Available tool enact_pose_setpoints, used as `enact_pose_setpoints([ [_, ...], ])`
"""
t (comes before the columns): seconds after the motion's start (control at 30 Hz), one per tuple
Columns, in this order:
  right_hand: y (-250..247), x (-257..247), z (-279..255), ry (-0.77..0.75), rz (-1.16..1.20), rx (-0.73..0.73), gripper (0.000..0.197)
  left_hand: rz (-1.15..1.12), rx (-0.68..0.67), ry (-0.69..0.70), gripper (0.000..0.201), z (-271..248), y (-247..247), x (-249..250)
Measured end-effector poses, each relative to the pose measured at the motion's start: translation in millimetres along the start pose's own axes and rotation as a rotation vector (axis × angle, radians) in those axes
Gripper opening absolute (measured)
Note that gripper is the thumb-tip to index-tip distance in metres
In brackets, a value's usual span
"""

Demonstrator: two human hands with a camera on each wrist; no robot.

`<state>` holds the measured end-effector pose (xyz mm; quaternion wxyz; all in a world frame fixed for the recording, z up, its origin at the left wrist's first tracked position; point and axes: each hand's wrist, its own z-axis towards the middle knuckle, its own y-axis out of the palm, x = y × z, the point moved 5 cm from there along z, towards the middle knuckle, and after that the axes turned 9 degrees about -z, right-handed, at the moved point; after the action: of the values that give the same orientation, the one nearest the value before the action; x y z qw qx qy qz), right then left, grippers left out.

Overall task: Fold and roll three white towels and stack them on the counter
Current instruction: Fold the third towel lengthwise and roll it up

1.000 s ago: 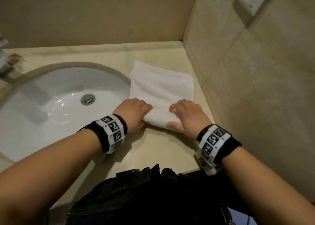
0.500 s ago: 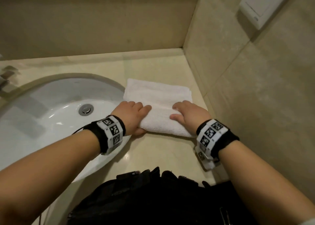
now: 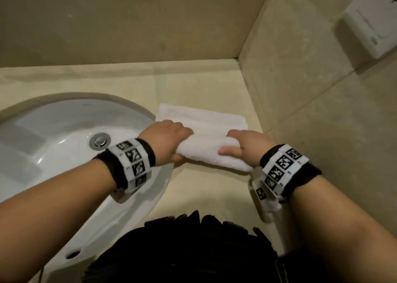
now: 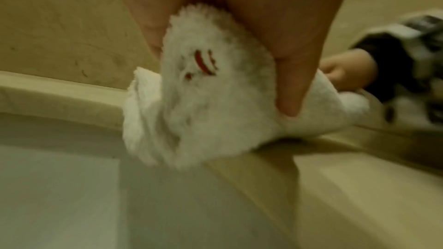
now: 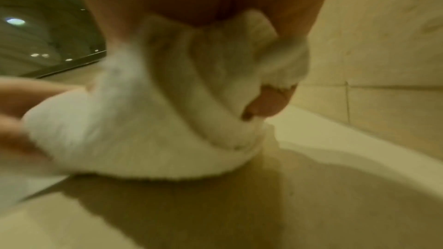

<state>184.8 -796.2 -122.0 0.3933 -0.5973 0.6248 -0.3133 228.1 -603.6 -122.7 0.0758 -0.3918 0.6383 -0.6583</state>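
Head view: white towel point(image 3: 206, 141) lies on the beige counter point(image 3: 193, 85), at about 3 o'clock from the white sink point(image 3: 53, 136) and just beside the right-hand wall. The near part is rolled into a thick cylinder; the far part lies flat, folded, toward 12 o'clock.

Left hand point(image 3: 165, 141) grips the roll's left end, fingers curled over the top, thumb under the near side. Left wrist view confirms: the thumb point(image 4: 290, 82) presses into the pile and the spiral end of the roll faces the camera, with a small red mark on it.

Right hand point(image 3: 249, 147) grips the right end, fingers curled over the roll, thumb point(image 3: 229, 150) lying along its near face. Right wrist view: towel layers point(image 5: 167, 120) bunch under the palm, one fingertip point(image 5: 271, 101) visible at the far side; blurred.

Both wrists carry black bands with coded marker tags. A white wall plate point(image 3: 369, 25) sits at 1 o'clock. Dark clothing at 6 o'clock.
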Motion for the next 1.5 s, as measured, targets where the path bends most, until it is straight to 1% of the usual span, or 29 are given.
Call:
enact_pose_setpoints([
  [0.1,-9,0,-15,0.030,-0.062,0.300,0.074,-0.157,-0.206,-0.116,0.055,20,-5,-22],
  [0.13,-7,-1,-19,0.009,-0.080,0.355,0.081,-0.210,-0.272,-0.173,0.057,23,-6,-29],
  [0.17,-5,-2,-21,-0.017,-0.095,0.384,0.082,-0.272,-0.317,-0.229,0.060,25,-9,-33],
  [0.23,-1,3,-16,-0.020,-0.055,0.355,0.067,-0.285,-0.327,-0.275,0.066,26,-15,-33],
  [0.27,-1,7,-9,-0.005,0.011,0.309,0.058,-0.174,-0.260,-0.225,0.068,27,-20,-27],
  [0.33,-2,16,5,0.026,0.153,0.170,0.047,0.156,0.019,-0.007,0.075,23,-30,-9],
  [0.37,-1,19,12,0.041,0.190,0.086,0.045,0.292,0.113,0.088,0.080,18,-29,1],
  [0.4,-1,21,18,0.055,0.216,0.014,0.044,0.375,0.151,0.140,0.086,14,-26,7],
  [0.43,-1,22,22,0.074,0.242,-0.025,0.044,0.429,0.102,0.135,0.090,13,-21,9],
  [0.5,-6,24,26,0.129,0.288,0.008,0.047,0.469,-0.061,0.014,0.089,20,-15,1],
  [0.57,-14,29,22,0.188,0.329,0.164,0.046,0.424,-0.130,-0.041,0.086,36,-20,-5],
  [0.63,-20,27,7,0.165,0.300,0.323,0.051,0.297,-0.196,-0.070,0.080,50,-29,-10],
  [0.67,-20,24,0,0.138,0.225,0.359,0.059,0.195,-0.248,-0.092,0.075,55,-31,-13],
  [0.73,-13,16,-9,0.124,-0.032,0.352,0.074,-0.018,-0.391,-0.148,0.062,55,-26,-17],
  [0.8,-9,4,-12,0.157,-0.205,0.397,0.070,-0.179,-0.471,-0.205,0.055,51,-22,-19],
  [0.83,-10,-6,-12,0.143,-0.216,0.468,0.063,-0.220,-0.465,-0.218,0.052,50,-22,-21],
  [0.9,-12,-33,-5,0.043,-0.218,0.608,0.057,-0.180,-0.358,-0.205,0.051,49,-28,-24],
  [0.93,-10,-44,1,0.006,-0.233,0.599,0.057,-0.083,-0.267,-0.189,0.055,49,-32,-25],
  [1.0,-9,-52,16,0.015,-0.222,0.494,0.060,0.184,-0.073,-0.144,0.070,47,-38,-25],
  [1.03,-9,-50,23,0.030,-0.209,0.457,0.062,0.304,-0.027,-0.123,0.077,43,-36,-24],
  [1.1,-12,-45,32,0.023,-0.233,0.421,0.069,0.395,-0.041,-0.140,0.091,39,-26,-25],
  [1.13,-13,-45,35,0.006,-0.260,0.388,0.075,0.371,-0.057,-0.166,0.091,38,-22,-27],
  [1.2,-17,-44,40,-0.006,-0.296,0.338,0.087,0.259,-0.062,-0.188,0.078,45,-25,-33],
  [1.23,-22,-44,43,0.003,-0.300,0.333,0.087,0.190,-0.088,-0.198,0.072,50,-29,-36],
  [1.33,-38,-42,53,-0.032,-0.314,0.257,0.067,-0.099,-0.344,-0.288,0.068,54,-26,-47],
  [1.37,-40,-42,56,-0.061,-0.322,0.201,0.064,-0.198,-0.405,-0.323,0.069,53,-25,-48],
  [1.4,-42,-41,57,-0.084,-0.312,0.160,0.062,-0.241,-0.419,-0.334,0.072,50,-25,-47],
  [1.43,-43,-40,59,-0.103,-0.289,0.151,0.064,-0.209,-0.380,-0.320,0.077,48,-27,-45],
  [1.5,-43,-38,60,-0.108,-0.247,0.233,0.074,0.056,-0.154,-0.223,0.088,46,-32,-41],
])
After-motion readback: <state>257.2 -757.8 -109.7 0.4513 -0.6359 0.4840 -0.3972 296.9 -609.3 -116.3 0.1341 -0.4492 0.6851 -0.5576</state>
